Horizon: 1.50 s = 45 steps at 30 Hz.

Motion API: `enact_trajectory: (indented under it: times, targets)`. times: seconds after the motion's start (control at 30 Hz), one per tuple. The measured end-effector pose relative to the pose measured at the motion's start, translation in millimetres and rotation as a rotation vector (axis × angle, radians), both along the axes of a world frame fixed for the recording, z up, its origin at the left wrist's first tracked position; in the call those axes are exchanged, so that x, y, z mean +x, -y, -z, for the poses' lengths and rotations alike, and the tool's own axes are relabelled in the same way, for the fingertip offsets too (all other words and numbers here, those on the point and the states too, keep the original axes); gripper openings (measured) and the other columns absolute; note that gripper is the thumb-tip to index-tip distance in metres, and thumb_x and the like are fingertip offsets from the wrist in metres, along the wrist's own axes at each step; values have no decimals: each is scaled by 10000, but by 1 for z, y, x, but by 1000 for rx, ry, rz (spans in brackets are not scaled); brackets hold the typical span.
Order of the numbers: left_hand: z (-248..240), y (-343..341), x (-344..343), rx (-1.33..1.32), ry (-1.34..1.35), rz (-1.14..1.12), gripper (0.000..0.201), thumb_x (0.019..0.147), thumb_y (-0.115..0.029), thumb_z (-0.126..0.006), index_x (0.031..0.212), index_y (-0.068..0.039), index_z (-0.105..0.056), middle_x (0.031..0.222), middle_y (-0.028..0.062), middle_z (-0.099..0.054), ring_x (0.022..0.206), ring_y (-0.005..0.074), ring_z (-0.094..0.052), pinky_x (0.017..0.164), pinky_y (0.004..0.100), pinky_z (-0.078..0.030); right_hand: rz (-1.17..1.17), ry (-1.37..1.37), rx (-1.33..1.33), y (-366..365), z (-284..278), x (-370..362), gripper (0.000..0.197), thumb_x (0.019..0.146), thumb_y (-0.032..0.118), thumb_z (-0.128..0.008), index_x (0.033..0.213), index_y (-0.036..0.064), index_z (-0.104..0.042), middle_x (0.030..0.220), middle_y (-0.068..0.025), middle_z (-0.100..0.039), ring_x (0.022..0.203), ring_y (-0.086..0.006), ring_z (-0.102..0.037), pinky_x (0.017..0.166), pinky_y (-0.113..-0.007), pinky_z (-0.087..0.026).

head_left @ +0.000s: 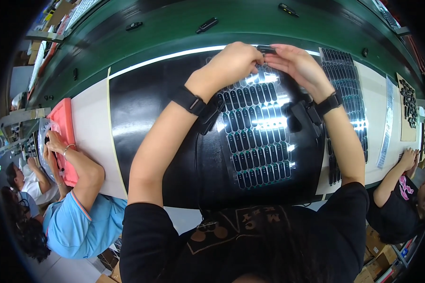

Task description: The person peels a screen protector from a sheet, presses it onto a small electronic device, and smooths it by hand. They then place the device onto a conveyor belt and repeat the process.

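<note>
Both hands meet at the far edge of the black work mat. A small, dark elongated device sits between them. My right hand holds it between the thumb and extended fingers. My left hand is closed, its fingertips pinched beside the device; what they grip is hidden. Below the hands lies a clear sheet with rows of dark oval pieces, its far end partly under my fingers and shiny with glare. Each wrist wears a black strap with a black box attached.
A green conveyor belt runs beyond the table with several dark devices on it. More sheets of oval pieces lie to the right, near a cardboard piece with small dark parts. A pink tray stands left. Co-workers sit on both sides.
</note>
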State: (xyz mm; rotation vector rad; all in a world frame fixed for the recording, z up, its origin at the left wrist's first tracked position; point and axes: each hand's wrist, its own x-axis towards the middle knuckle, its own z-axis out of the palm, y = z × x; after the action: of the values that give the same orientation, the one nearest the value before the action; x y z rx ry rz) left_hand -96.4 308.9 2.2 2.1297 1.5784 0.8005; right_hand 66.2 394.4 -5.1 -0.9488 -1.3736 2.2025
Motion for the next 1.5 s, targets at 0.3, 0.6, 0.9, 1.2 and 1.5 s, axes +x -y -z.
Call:
enact_trajectory:
  times: [0.3, 0.6, 0.9, 1.2, 1.5]
  targets:
    - [1, 16, 30, 44, -58, -10, 138, 669, -69, -599, 778, 10, -567, 736, 155, -572, 701, 311, -548, 652, 361, -443, -74, 34, 149, 8, 7, 11, 255, 856, 106, -465, 1083, -9, -479, 830, -73, -563, 799, -138, -578, 778, -240, -468]
    - [2, 32, 36, 1, 82, -113, 88, 663, -16, -582, 743, 13, -563, 700, 136, -566, 665, 278, -563, 614, 326, -452, -55, 70, 214, 15, 7, 12, 226, 849, 93, -476, 1049, -1, -523, 883, -85, -570, 819, -129, -579, 741, -219, -478]
    - [7, 39, 41, -201, 170, -214, 46, 645, 1, -578, 687, 14, -566, 673, 126, -569, 624, 254, -577, 577, 313, -453, -62, 54, 93, 27, -1, 9, 231, 855, 88, -460, 1064, 5, -509, 936, -90, -565, 827, -143, -583, 740, -219, -474]
    - [-70, 65, 41, 40, 267, -323, 69, 655, 25, -602, 715, -3, -586, 654, 69, -575, 592, 142, -556, 551, 224, -429, -98, 57, 135, 31, -7, 2, 242, 843, 73, -474, 1074, 19, -518, 896, -72, -577, 763, -119, -583, 729, -205, -462]
    - [-106, 97, 13, 106, 782, -517, 113, 689, 72, -600, 784, 27, -559, 727, 63, -568, 667, 111, -536, 610, 195, -412, -29, -11, 891, 73, -86, -10, 289, 694, -3, -641, 976, 15, -580, 784, -67, -615, 689, -84, -593, 567, -168, -468]
